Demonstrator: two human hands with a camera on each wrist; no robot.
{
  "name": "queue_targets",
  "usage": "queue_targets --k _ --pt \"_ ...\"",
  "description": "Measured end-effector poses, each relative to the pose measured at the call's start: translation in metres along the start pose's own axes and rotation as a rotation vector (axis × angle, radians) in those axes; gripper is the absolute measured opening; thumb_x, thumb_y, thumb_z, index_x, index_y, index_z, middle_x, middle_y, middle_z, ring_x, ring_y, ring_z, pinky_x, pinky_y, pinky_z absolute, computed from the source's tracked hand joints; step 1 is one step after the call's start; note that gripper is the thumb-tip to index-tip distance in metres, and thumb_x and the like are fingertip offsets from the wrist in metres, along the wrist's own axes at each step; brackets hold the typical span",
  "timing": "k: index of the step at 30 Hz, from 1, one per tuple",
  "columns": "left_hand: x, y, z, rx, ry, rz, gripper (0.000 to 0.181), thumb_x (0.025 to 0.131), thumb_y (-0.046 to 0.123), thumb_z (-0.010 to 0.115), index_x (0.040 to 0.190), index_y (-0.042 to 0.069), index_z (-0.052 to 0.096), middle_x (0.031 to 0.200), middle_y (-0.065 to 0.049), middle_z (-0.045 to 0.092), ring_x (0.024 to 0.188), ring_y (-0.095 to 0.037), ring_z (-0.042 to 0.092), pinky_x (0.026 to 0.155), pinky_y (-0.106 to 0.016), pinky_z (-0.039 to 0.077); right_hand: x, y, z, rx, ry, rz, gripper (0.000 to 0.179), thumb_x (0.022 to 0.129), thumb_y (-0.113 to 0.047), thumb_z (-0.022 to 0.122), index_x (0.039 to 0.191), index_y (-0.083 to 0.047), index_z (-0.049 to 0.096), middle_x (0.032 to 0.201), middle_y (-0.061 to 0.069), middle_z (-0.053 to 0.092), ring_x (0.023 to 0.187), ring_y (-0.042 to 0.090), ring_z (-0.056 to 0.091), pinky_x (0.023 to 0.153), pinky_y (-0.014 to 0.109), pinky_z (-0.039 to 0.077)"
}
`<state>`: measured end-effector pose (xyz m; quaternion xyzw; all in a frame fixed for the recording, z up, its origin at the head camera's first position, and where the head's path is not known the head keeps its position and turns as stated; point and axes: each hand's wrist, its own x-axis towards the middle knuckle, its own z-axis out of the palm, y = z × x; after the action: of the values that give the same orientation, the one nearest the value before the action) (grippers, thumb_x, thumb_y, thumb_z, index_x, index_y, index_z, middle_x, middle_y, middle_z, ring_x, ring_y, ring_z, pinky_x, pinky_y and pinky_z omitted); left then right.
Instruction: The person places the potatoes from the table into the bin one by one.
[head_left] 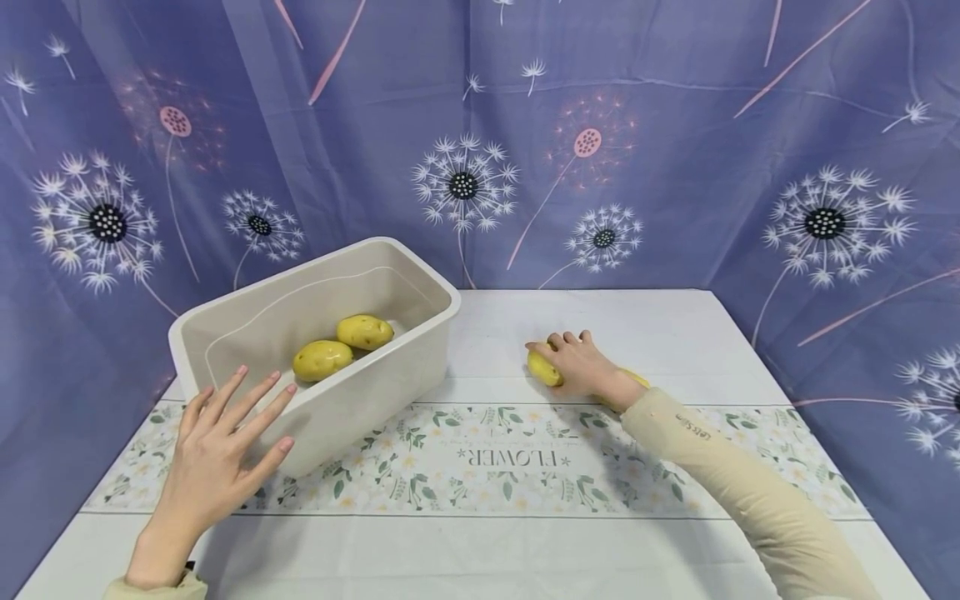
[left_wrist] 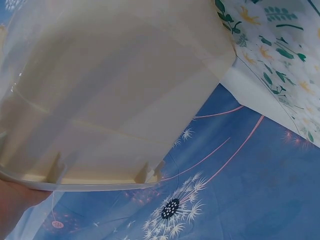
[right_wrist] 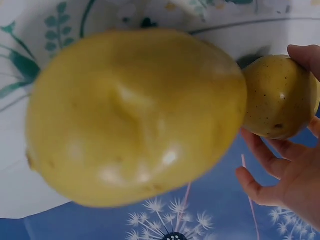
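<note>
On the right side of the table, my right hand (head_left: 581,367) grips a yellow potato (head_left: 542,367), its thumb on one side and its fingers round the other. A second potato (right_wrist: 135,120) looms large in the right wrist view and is mostly hidden behind my wrist in the head view. To the left stands a pale grey plastic bin (head_left: 375,400), set at a slant, with two potatoes (head_left: 322,360) lying inside. My left hand (head_left: 213,462) is at the bin's near left corner, fingers straight and spread; in the left wrist view it touches the rim (left_wrist: 100,187).
A white tablecloth (head_left: 480,546) with a flowered band covers the table. Purple-blue curtains (head_left: 517,233) with dandelion prints hang along the back and both sides. Between the bin and my right hand, the word FLOWER (head_left: 513,457) is printed on the cloth.
</note>
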<state>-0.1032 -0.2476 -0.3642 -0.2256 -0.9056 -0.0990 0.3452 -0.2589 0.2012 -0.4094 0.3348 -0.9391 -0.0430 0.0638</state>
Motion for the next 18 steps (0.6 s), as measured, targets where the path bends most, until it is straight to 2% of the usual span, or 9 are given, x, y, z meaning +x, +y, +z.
queue_targets --k 8,12,18 --pt "0.000 0.000 0.000 0.002 -0.007 -0.004 0.059 0.088 0.061 0.029 0.128 0.023 0.051 0.133 -0.004 0.049 0.134 -0.027 0.029 0.105 -0.052 0.018 0.008 0.002 -0.023 -0.009 -0.012 0.007 0.083 0.063 -0.033 0.076 0.135 -0.019 0.037 0.105 0.013 0.054 0.088 0.028 0.052 0.074 0.046 0.039" --pt "0.000 0.000 -0.001 0.003 -0.022 -0.015 0.059 0.088 0.061 0.028 0.128 0.024 0.050 0.133 -0.004 0.050 0.134 -0.027 0.028 0.105 -0.052 0.018 0.011 0.001 -0.038 0.021 0.005 -0.007 0.083 0.063 -0.033 0.076 0.135 -0.020 0.037 0.107 0.013 0.053 0.089 0.028 0.051 0.075 0.046 0.038" --pt "0.000 0.001 -0.001 0.001 -0.013 -0.010 0.059 0.088 0.061 0.029 0.128 0.023 0.051 0.133 -0.004 0.050 0.134 -0.027 0.028 0.104 -0.054 0.019 0.018 -0.001 -0.061 0.030 0.039 -0.033 0.085 0.063 -0.035 0.076 0.136 -0.021 0.035 0.111 0.013 0.053 0.095 0.030 0.051 0.079 0.048 0.037"
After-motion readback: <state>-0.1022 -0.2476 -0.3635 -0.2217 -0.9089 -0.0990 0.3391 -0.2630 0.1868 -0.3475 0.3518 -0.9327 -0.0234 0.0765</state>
